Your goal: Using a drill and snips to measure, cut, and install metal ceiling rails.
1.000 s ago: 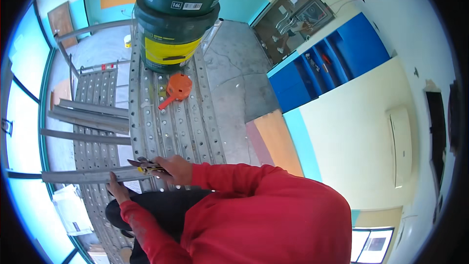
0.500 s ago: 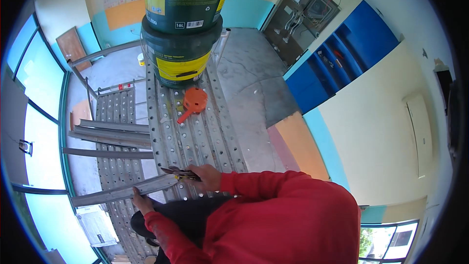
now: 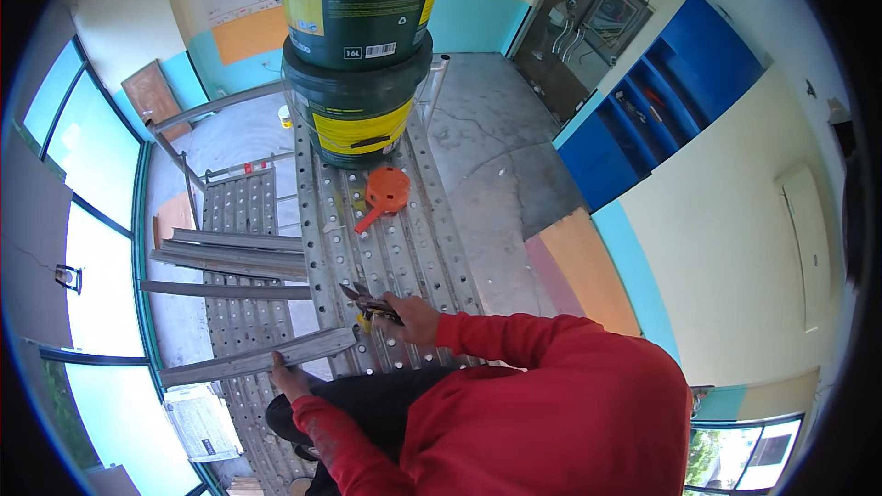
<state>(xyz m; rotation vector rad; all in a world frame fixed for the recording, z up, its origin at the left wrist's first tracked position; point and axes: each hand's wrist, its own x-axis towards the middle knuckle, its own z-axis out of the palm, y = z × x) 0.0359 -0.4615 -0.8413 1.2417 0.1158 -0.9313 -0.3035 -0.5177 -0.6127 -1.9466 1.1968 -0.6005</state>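
While the left grip [image 3: 292,381] clamps the metal channel [image 3: 241,363], the right grip [image 3: 416,320], closed around snips [image 3: 371,302], should angle them safely outward.

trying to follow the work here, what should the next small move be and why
I'd probably have the right grip bring the tin snips down to the right-hand end of the metal channel: they look open and sit clear of it, while the left grip holds the channel, so it seems supported.
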